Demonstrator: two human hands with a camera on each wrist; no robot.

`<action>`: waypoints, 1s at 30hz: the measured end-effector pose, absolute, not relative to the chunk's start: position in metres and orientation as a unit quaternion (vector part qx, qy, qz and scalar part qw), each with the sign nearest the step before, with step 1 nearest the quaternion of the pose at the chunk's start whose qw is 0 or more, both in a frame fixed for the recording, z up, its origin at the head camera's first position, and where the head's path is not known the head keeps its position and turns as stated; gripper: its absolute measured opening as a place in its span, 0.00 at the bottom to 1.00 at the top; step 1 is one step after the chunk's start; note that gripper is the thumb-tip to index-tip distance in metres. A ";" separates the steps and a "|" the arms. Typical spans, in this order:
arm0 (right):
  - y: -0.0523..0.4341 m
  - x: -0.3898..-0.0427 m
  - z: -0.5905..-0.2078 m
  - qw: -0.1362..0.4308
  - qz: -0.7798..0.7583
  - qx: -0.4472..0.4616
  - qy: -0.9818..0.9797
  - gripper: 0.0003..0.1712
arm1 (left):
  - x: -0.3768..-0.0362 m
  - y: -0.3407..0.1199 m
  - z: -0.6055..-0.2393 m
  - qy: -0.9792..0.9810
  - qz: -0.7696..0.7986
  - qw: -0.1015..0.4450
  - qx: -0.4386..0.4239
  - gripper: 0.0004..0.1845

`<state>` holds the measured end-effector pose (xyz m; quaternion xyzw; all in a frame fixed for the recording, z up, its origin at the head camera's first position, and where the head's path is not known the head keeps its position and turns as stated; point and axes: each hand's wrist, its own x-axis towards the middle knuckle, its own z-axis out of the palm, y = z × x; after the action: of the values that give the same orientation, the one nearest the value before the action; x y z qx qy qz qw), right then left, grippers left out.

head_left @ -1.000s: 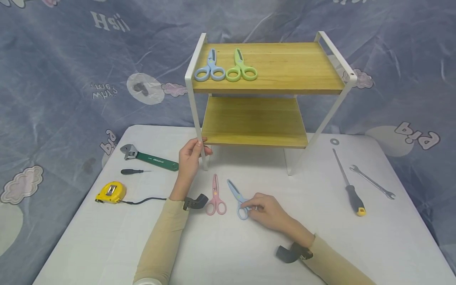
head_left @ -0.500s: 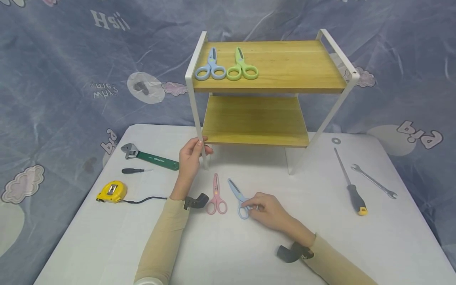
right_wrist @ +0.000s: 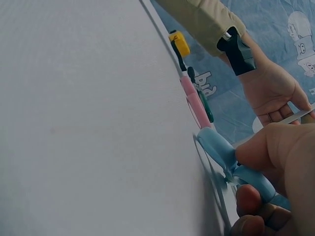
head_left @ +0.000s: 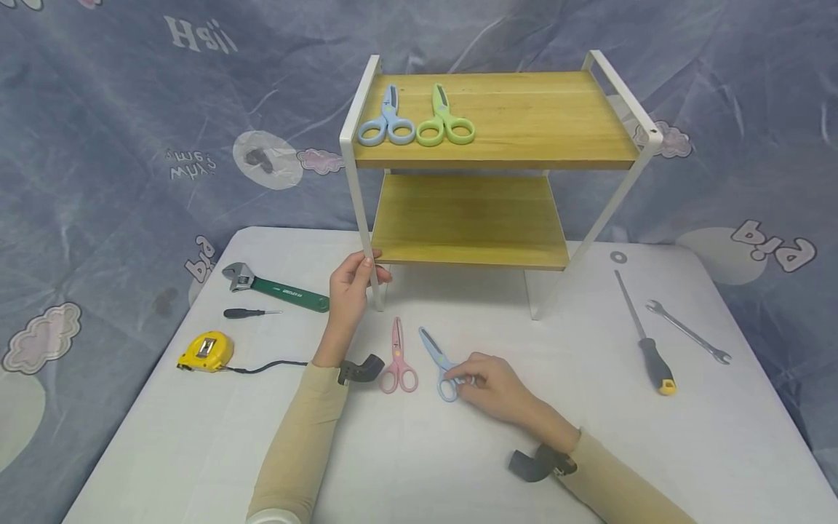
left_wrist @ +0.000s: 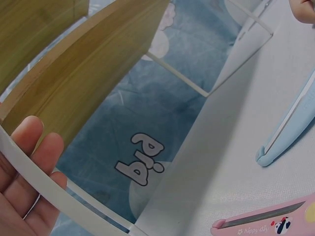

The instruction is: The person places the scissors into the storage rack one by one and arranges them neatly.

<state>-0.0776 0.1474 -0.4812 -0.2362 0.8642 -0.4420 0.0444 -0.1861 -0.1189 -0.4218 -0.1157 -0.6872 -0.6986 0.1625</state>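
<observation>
With its fingers curled round it, my left hand (head_left: 349, 290) holds the front left white leg (head_left: 359, 207) of a two-tier wooden shelf (head_left: 497, 218), level with the lower board. Blue scissors (head_left: 434, 351) lie on the table in front of the shelf, blades pointing away and to the left. My right hand (head_left: 495, 387) pinches their right handle loop between thumb and fingers, and the right wrist view shows the thumb over the blue handle (right_wrist: 216, 147). Just left of them are pink scissors (head_left: 396, 355), lying straight. The top board carries blue scissors (head_left: 389, 116) and green scissors (head_left: 441, 116) side by side.
On the left lie an adjustable wrench (head_left: 288, 293), a small screwdriver (head_left: 242, 314) and a yellow tape measure (head_left: 206, 351) with a dark cord. To the right are a large screwdriver (head_left: 648, 356), an open-ended wrench (head_left: 687, 332) and a washer (head_left: 618, 257). A printed cloth (head_left: 131, 182) hangs behind the table.
</observation>
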 end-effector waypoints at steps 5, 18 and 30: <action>0.148 -0.078 -0.483 0.037 -0.439 -0.240 0.865 0.13 | -0.186 -0.118 -0.422 -0.686 -0.697 0.169 -0.119 0.14; 0.147 -0.077 -0.483 0.026 -0.437 -0.241 0.866 0.13 | -0.187 -0.118 -0.422 -0.692 -0.690 0.174 -0.118 0.14; 0.147 -0.077 -0.484 0.025 -0.437 -0.239 0.867 0.14 | -0.187 -0.119 -0.423 -0.696 -0.686 0.173 -0.119 0.14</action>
<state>-0.0771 0.1468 -0.4837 -0.2394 0.8666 -0.4370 0.0252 -0.1869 -0.1185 -0.4228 -0.1188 -0.6962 -0.6863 0.1735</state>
